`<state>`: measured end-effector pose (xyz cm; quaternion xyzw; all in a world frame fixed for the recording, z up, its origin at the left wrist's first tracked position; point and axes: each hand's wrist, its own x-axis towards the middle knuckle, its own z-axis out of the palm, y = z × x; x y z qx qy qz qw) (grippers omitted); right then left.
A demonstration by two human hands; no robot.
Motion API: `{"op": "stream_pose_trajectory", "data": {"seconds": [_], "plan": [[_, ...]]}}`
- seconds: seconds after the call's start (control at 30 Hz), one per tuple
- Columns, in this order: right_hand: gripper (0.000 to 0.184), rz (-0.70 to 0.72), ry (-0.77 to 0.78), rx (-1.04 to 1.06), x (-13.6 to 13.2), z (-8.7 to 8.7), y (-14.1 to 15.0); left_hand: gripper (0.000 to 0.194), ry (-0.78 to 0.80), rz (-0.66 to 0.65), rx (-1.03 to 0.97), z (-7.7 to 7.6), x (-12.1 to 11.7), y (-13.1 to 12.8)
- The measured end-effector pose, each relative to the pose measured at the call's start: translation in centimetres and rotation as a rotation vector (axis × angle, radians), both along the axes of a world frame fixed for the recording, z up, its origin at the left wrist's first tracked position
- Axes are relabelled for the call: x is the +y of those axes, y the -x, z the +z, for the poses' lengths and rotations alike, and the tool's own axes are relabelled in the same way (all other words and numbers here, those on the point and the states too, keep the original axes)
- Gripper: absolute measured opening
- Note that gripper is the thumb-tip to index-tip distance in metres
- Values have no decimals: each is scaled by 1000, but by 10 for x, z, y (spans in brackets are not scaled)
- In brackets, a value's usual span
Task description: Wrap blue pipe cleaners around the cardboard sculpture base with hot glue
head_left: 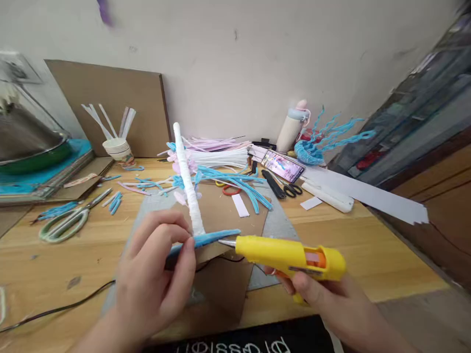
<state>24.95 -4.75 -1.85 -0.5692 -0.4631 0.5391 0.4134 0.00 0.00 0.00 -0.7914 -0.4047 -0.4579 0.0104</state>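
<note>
Blue pipe cleaner (221,236) lies roughly crosswise in the near middle of the scene, above a piece of cardboard (253,215) on the wooden table (331,235). In the head view, the left hand (156,267) pinches its left part between thumb and fingers, while the right part sticks out free. The right hand (324,299) is wrapped around the handle of a yellow glue gun (272,251), whose metal nozzle points left, close to the pipe cleaner; whether they touch, I cannot tell. The lower end of a white wrapped rod (188,181) meets the blue length beside the left fingertips; whether the two are joined cannot be told. Farther off lie loose blue stems (235,177) and a phone (282,165), with green-handled scissors (66,223) to the left.

The pipe cleaner should be very light, with a soft, fuzzy surface over a bendable core, so hard squeezing would likely flatten or kink it. A light pinch near its left end suits it, fingertips clear of the nozzle, which may be hot. The glue gun looks rigid and heavier, best held by its handle.
</note>
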Motion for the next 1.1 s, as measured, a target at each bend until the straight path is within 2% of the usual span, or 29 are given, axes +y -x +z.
{"op": "stream_pose_trajectory", "data": {"seconds": [0.23,0.33,0.5,0.63,0.83,1.1], "plan": [[48,15,-31,-62,-3,-4,4,17,-27,36,-18,-1,-2,-3],[39,-21,-73,-1,1,-6,3,18,-30,31,-26,-2,-3,-3],[26,-68,-304,194,23,-4,1,17,-38,6,-32,-2,-2,-1],[18,-60,-293,294,29,-8,2,17,-34,-7,-21,-1,-2,-2],[18,165,-234,114,12,-9,-1,17,-24,23,-43,-2,-1,-3],[18,274,-238,-120,12,4,7,15,-57,52,-45,-3,2,-3]]}}
